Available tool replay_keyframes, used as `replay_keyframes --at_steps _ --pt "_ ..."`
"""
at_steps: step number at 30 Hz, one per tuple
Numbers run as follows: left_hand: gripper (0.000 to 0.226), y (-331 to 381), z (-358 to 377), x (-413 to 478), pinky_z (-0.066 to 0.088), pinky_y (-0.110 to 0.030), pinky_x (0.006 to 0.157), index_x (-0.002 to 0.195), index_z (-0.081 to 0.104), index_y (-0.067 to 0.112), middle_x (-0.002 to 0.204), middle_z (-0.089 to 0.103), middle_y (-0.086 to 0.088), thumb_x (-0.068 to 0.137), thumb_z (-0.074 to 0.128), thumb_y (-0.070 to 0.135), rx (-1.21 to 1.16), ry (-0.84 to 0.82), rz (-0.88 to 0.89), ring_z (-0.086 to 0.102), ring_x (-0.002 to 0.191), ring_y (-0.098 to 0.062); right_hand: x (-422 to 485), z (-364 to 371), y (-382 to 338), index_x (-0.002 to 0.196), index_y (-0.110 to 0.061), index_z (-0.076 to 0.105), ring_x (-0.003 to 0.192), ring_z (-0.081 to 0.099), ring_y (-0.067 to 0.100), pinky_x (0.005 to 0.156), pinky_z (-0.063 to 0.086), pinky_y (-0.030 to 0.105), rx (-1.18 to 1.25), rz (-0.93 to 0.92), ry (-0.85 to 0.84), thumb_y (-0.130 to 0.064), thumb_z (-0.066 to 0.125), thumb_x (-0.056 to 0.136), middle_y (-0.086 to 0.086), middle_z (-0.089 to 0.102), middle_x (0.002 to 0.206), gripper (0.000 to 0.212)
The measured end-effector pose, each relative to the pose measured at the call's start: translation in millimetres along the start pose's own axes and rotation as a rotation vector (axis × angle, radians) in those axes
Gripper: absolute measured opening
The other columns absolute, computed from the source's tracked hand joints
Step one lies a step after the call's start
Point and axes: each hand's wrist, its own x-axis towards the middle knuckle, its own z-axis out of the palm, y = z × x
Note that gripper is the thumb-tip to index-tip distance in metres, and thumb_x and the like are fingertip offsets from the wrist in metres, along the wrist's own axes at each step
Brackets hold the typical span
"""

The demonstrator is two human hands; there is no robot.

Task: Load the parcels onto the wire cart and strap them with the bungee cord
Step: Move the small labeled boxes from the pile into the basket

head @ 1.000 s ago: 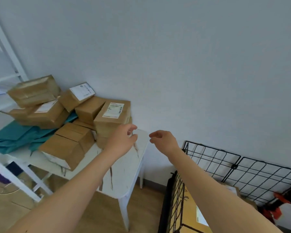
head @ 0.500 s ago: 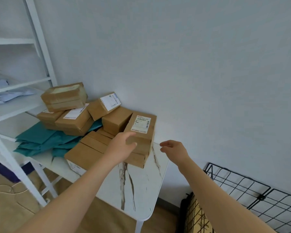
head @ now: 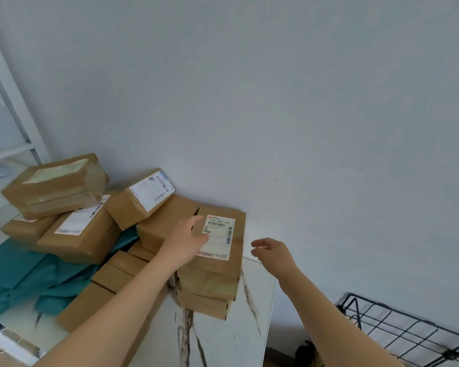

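Parcels point(head: 80, 234) in brown cardboard crowd a white marbled table point(head: 223, 340) set against a pale wall point(head: 276, 102), filling the lower left and centre of the frame. At the far left we see the uprights of a white shelf unit point(head: 16, 120). Below it, teal mailers point(head: 24, 271) lie flat on the table with boxes resting on them. A windowed box point(head: 55, 186) tops the leftmost heap. Right of it, a tilted parcel point(head: 141, 200) leans with its white label facing up.

In the centre our left hand point(head: 188, 241) reaches over the pile to the labelled parcel point(head: 223, 263), which sits flat on top of a short stack at the table's right end, close to the wall. The hand lies against that parcel's left edge, fingers stretched out rather than curled, thumb resting on the near edge of the label.

Just right of the stack our right hand point(head: 273, 251) hangs in the air above the table's corner, turned toward the parcel. Its fingers are loosely spread and slightly bent, holding nothing and not touching the box.

At the lower right of the frame the black wire cart point(head: 408, 335) shows beside the table, well apart from both hands, with only its upper grid in view.
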Motion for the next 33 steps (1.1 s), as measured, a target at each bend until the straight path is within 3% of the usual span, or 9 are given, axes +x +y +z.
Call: replay_keyframes --at_steps 6,9,12,15,18,21,24,28,33 --pt "0.064 -16 13 38 0.038 -0.029 0.100 0.145 0.032 0.022 0.146 0.037 0.001 0.088 0.061 0.026 -0.072 -0.057 -0.075 0.040 0.131 -0.018 38 9 9 0.119 -0.018 0.059 0.092 0.058 0.015 0.078 0.042 0.025 0.047 0.060 -0.002 -0.021 0.055 0.090 -0.008 0.061 0.091 0.029" --pt "0.073 -24 17 48 0.042 -0.036 0.102 0.145 0.027 0.028 0.143 0.042 0.009 0.081 0.062 0.035 -0.125 -0.087 -0.115 0.046 0.126 -0.015 44 13 16 0.122 -0.019 0.057 0.093 0.056 0.016 0.080 0.043 0.027 0.079 0.110 -0.004 -0.029 0.057 0.089 0.000 0.063 0.105 0.034" --pt "0.057 -28 21 58 0.047 -0.025 0.082 0.139 0.034 0.024 0.125 0.056 0.009 0.088 0.060 0.019 -0.221 -0.103 -0.189 0.057 0.105 -0.011 46 15 21 0.124 -0.019 0.055 0.099 0.054 0.016 0.090 0.044 0.032 0.099 0.160 -0.012 -0.037 0.057 0.089 0.002 0.060 0.118 0.039" --pt "0.026 -33 24 62 0.044 -0.016 0.068 0.114 0.052 0.023 0.110 0.064 0.006 0.091 0.056 0.013 -0.319 -0.173 -0.231 0.059 0.086 -0.003 45 16 23 0.123 -0.018 0.056 0.100 0.055 0.016 0.091 0.045 0.032 0.113 0.198 -0.019 -0.040 0.054 0.091 -0.001 0.059 0.113 0.038" --pt "0.025 -41 22 61 0.050 -0.027 0.082 0.113 0.055 0.020 0.102 0.066 0.005 0.089 0.060 0.015 -0.435 -0.241 -0.333 0.063 0.090 -0.010 41 19 19 0.120 -0.020 0.055 0.093 0.056 0.015 0.077 0.046 0.027 0.128 0.220 -0.071 -0.045 0.051 0.093 0.001 0.060 0.109 0.037" --pt "0.046 -50 20 62 0.051 -0.036 0.088 0.128 0.050 0.015 0.111 0.068 -0.002 0.086 0.066 0.025 -0.516 -0.310 -0.430 0.065 0.098 -0.019 39 28 17 0.118 -0.024 0.056 0.102 0.059 0.014 0.089 0.049 0.032 0.170 0.280 -0.150 -0.058 0.050 0.087 0.000 0.061 0.115 0.046" --pt "0.042 -56 20 61 0.052 -0.036 0.083 0.124 0.055 0.017 0.104 0.071 -0.005 0.085 0.066 0.030 -0.592 -0.385 -0.504 0.067 0.096 -0.022 36 38 21 0.114 -0.031 0.062 0.106 0.063 0.019 0.097 0.050 0.042 0.315 0.357 -0.209 -0.067 0.056 0.075 -0.001 0.067 0.114 0.054" --pt "0.038 -51 18 59 0.052 -0.036 0.084 0.121 0.057 0.019 0.103 0.071 -0.004 0.086 0.065 0.031 -0.611 -0.425 -0.477 0.066 0.096 -0.021 29 48 15 0.114 -0.029 0.064 0.105 0.065 0.020 0.090 0.053 0.037 0.434 0.371 -0.249 -0.060 0.061 0.080 -0.003 0.071 0.109 0.046" --pt "0.059 -46 12 59 0.052 -0.043 0.091 0.128 0.051 0.023 0.110 0.070 -0.002 0.076 0.073 0.039 -0.605 -0.469 -0.380 0.067 0.100 -0.022 17 51 4 0.111 -0.026 0.065 0.099 0.066 0.022 0.083 0.056 0.038 0.519 0.396 -0.159 -0.057 0.070 0.072 0.002 0.071 0.107 0.050"
